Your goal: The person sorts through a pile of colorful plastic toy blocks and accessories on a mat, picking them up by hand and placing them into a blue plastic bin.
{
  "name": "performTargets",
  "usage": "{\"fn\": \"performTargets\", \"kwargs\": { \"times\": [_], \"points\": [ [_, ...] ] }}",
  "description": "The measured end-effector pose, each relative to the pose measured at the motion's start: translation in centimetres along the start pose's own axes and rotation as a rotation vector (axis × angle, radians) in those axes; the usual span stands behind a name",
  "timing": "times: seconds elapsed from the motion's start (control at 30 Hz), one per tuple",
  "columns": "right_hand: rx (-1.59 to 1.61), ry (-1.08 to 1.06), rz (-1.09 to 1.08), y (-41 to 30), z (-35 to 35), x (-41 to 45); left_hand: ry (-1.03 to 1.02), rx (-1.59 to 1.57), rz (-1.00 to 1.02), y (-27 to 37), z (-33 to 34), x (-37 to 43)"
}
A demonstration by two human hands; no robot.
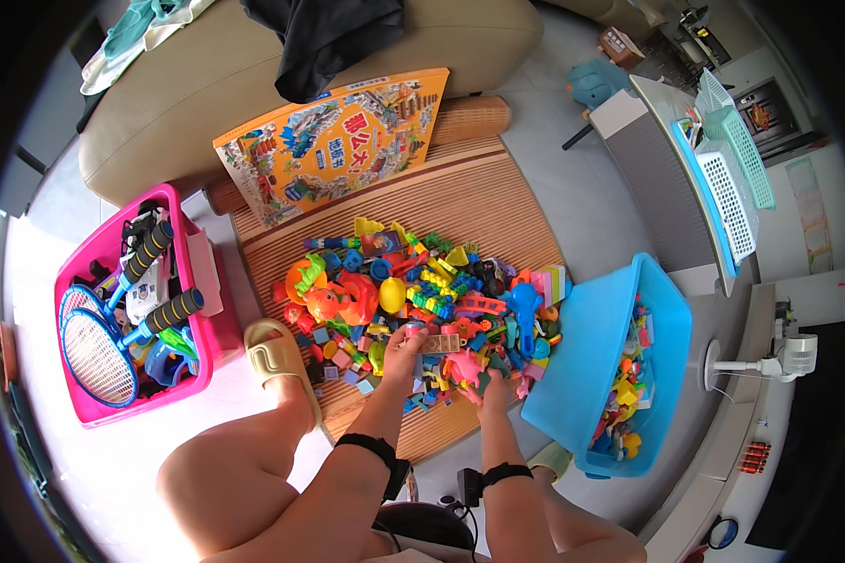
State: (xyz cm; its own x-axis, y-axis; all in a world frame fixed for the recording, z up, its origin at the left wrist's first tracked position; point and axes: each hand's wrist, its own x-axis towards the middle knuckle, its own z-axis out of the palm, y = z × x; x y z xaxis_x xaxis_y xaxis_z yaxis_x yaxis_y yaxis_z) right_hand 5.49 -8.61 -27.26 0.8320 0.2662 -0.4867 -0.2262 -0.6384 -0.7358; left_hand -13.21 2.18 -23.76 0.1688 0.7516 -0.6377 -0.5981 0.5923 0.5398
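Observation:
My left hand (398,362) is over the near side of a large heap of mixed plastic toys. Its thumb and fingers close around a small cylindrical toy (413,329). A brown toy block (442,343) lies against the thumb; whether it is gripped too is unclear. To the right, my right hand (494,395) pinches a dark green toy piece (494,367), partly hidden by the fingers. Between the hands is a pink toy animal (465,366). Farther up the heap are a yellow toy lemon (392,295), an orange-red toy (355,299) and a blue toy scoop (525,310).
The heap rests on a striped bamboo mat (493,183). At right stands a blue plastic bin (584,359) with toys inside; at left, a pink bin (208,352) holds toy rackets (102,355). A large orange book (338,144) leans against the sofa (183,91). Slippers (282,352) flank the mat.

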Motion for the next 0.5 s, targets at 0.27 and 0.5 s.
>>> {"fn": "performTargets", "kwargs": {
  "times": [0.27, 0.5],
  "points": [
    [0.493, -0.33, 0.432, -6.2, 1.1, -5.8, 0.007, 0.605, 0.136, -1.6, 1.7, 0.1],
    [0.31, -0.578, 0.4, -6.6, 0.0, -4.0, -0.002, 0.694, 0.013, -0.6, 3.0, 0.6]
  ]
}}
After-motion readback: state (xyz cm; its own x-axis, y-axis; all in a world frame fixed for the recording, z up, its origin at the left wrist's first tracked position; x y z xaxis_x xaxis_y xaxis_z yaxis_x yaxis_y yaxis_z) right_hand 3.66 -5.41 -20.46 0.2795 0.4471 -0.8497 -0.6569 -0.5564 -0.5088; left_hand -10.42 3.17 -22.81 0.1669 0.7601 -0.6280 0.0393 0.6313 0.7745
